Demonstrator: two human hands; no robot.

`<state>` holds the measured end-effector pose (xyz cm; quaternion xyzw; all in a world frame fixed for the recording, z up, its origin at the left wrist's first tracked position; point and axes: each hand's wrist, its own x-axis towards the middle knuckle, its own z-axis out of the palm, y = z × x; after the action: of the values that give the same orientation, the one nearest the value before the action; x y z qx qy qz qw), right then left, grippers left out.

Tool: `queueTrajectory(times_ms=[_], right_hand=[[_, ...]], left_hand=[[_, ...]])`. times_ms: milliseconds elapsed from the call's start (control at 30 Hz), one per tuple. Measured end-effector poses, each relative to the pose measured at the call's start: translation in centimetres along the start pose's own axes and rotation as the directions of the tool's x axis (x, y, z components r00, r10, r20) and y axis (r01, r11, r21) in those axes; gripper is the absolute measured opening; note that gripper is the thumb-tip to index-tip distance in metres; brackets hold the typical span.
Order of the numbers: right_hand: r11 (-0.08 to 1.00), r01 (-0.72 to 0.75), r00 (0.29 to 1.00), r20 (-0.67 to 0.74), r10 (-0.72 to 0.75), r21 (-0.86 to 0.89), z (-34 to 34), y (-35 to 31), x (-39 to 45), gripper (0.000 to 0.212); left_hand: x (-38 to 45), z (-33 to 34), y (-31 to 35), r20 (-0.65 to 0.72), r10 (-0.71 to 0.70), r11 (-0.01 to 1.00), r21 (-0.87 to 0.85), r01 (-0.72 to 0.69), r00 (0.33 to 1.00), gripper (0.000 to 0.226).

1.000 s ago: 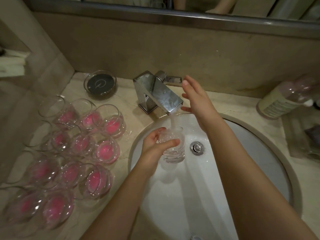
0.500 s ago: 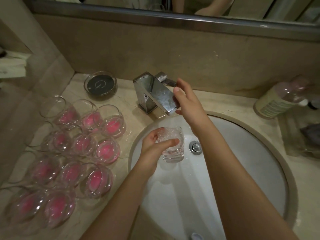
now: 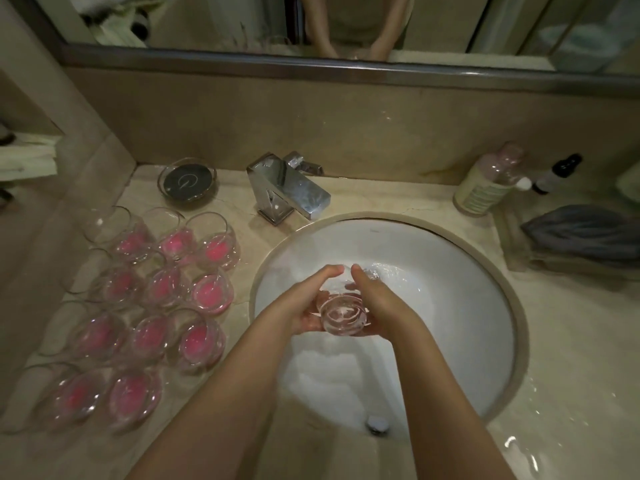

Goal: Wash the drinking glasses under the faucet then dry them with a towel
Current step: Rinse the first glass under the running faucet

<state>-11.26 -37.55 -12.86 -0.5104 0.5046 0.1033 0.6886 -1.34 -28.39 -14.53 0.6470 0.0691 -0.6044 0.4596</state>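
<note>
Over the white sink [image 3: 450, 306], right in the middle, I hold one clear glass [image 3: 341, 315] with both my hands. It is tipped on its side, and its round end faces up at me. My left hand [image 3: 301, 303] cups it from the 9 o'clock side with fingers curled round it. My right hand [image 3: 379, 303] wraps it from the 3 o'clock side, fingers curled round it too. At 12 o'clock from my hands sits the shiny faucet [image 3: 289, 188], with no water coming out. Off at 9 o'clock, on the counter [image 3: 571, 341], stand lots of clear glasses with pink bottoms [image 3: 156, 299], close together. At 2 o'clock lies a gray towel [image 3: 585, 233], and a bottle [image 3: 491, 181] lies tipped just behind it.
</note>
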Motion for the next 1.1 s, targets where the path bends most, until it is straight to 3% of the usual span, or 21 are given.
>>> queueTrajectory(times_ms=[100,200,433,633,800,1100], right_hand=[[0.999,-0.022,1.000,-0.007,0.022,-0.023,-0.5,0.1,-1.4,0.055],[1.000,0.011,1.000,-0.018,-0.011,0.021,-0.8,0.3,-2.8,0.055],[0.942,0.315,0.944,-0.137,-0.299,0.115,-4.0,2.2,-6.0,0.040],[0.851,0.495,0.858,-0.251,-0.448,0.173,-10.4,4.0,-9.1,0.017],[0.792,0.569,0.810,-0.316,-0.495,0.219,-17.5,6.5,-11.0,0.028],[0.797,0.600,0.757,-0.368,-0.540,0.064,-31.0,10.9,-12.7,0.040]], left_hand=[[-1.1,0.3,-0.1,0.041,-0.032,0.999,-0.005,0.033,0.999,0.050],[-2.1,1.0,-0.2,0.023,0.030,1.000,0.006,-0.030,0.999,0.046],[-4.2,3.8,-0.1,0.083,0.248,0.964,0.074,-0.254,0.965,0.022],[-5.2,9.7,0.0,0.152,0.444,0.867,0.175,-0.466,0.883,0.055],[-5.0,16.8,-0.5,0.242,0.550,0.729,0.328,-0.601,0.799,0.079],[-2.0,30.9,-3.1,0.305,0.647,0.592,0.376,-0.713,0.698,0.074]])
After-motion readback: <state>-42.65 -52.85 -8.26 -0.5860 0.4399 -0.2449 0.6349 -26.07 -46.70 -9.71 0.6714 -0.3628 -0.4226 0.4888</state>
